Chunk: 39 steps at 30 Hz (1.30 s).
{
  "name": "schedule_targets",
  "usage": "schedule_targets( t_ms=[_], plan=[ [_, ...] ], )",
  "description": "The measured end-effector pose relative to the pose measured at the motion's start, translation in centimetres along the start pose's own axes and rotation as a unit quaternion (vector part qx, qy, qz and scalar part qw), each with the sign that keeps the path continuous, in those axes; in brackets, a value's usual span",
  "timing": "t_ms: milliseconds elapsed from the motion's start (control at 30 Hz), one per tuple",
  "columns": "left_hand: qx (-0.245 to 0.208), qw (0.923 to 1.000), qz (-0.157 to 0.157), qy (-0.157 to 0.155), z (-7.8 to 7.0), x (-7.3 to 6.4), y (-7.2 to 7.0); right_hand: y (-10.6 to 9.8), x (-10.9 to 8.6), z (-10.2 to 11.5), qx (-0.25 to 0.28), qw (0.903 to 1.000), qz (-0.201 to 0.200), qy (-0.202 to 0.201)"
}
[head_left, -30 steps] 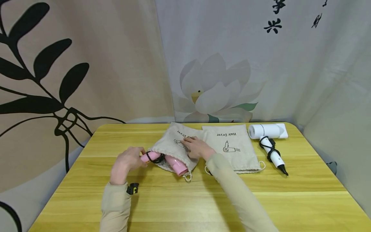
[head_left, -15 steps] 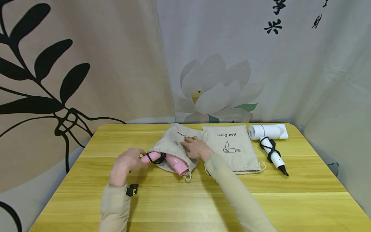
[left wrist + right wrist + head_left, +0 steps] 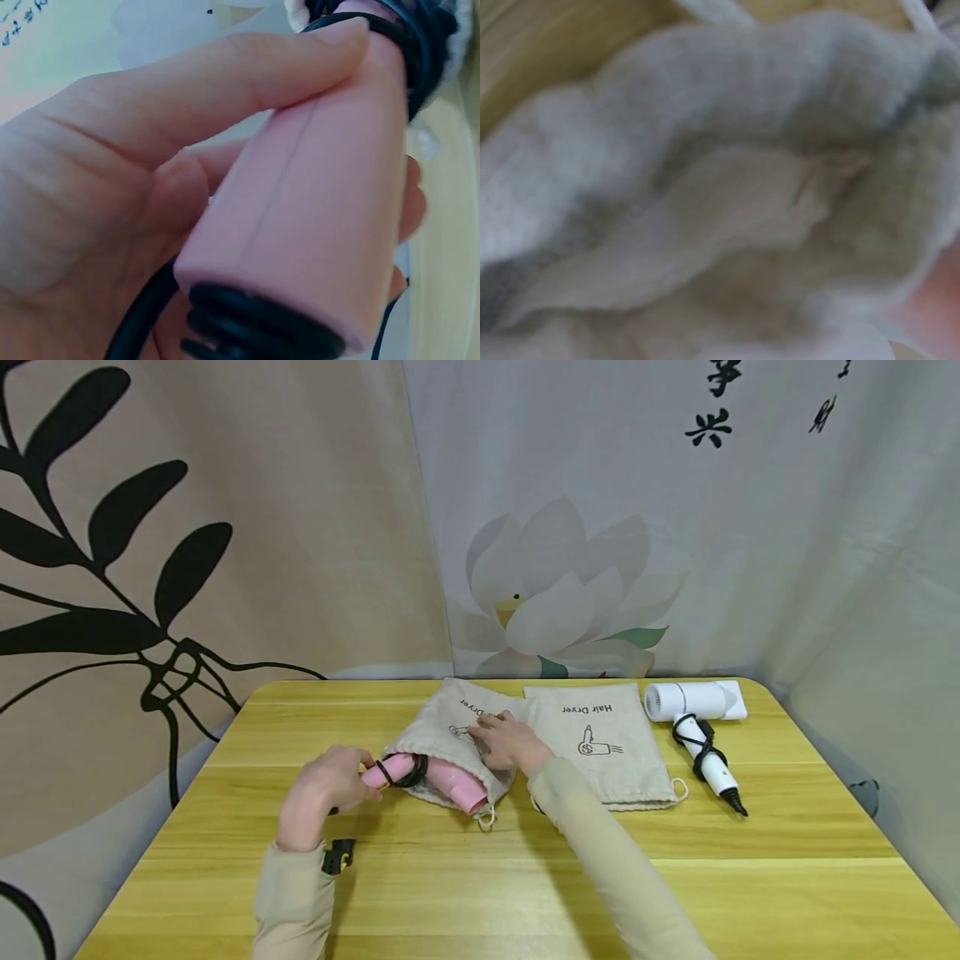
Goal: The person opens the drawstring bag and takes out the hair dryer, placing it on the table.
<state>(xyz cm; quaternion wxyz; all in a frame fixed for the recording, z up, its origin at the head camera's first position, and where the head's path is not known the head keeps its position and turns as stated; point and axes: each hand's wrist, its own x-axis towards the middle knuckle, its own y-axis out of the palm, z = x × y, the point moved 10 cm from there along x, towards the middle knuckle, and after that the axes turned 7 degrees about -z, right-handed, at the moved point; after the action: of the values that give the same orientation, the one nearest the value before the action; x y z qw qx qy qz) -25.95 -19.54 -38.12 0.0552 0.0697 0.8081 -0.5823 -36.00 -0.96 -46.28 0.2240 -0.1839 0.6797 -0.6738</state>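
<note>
My left hand (image 3: 326, 789) holds the handle of a pink hair dryer (image 3: 457, 787). In the left wrist view my thumb lies along the pink handle (image 3: 315, 202), with fingertips showing round its far side. A black cord (image 3: 411, 772) is wound about the handle. The dryer lies partly inside a cream drawstring bag (image 3: 431, 727), its barrel end and handle sticking out of the mouth. On top of that bag rests my right hand (image 3: 513, 745), fingers extended over the printed side. The right wrist view is blurred and mostly filled by bag fabric (image 3: 727, 82).
Beside it a second cream bag (image 3: 592, 760), marked "Hair Dryer", lies flat. Farther right are a white hair dryer (image 3: 693, 700) and its handle (image 3: 712, 768) wrapped in black cord. The wooden table (image 3: 480, 893) reaches back to a printed curtain (image 3: 337, 527).
My left hand has shifted slightly left and toward me, still holding the dryer handle. The right hand stays on the bag, almost unmoved.
</note>
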Motion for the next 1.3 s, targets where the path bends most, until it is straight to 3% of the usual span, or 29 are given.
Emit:
schedule_targets(
  t_ms=[500, 867, 1300],
  plan=[
    [0.005, 0.9999, 0.011, 0.004, -0.3, -0.8, -0.5, 0.0, 0.0, 0.0, 0.007, 1.0, 0.005, 0.005],
    [-0.003, 0.9998, 0.013, 0.013, -0.1, -0.5, -0.4, 0.0, -0.3, 0.0, 0.026, 0.9996, 0.009, 0.001],
    [-0.014, 0.9995, 0.002, 0.029, -0.5, -0.1, -0.2, -2.6, -2.5, 0.2, 0.098, 0.9933, -0.06, -0.02]
  ],
)
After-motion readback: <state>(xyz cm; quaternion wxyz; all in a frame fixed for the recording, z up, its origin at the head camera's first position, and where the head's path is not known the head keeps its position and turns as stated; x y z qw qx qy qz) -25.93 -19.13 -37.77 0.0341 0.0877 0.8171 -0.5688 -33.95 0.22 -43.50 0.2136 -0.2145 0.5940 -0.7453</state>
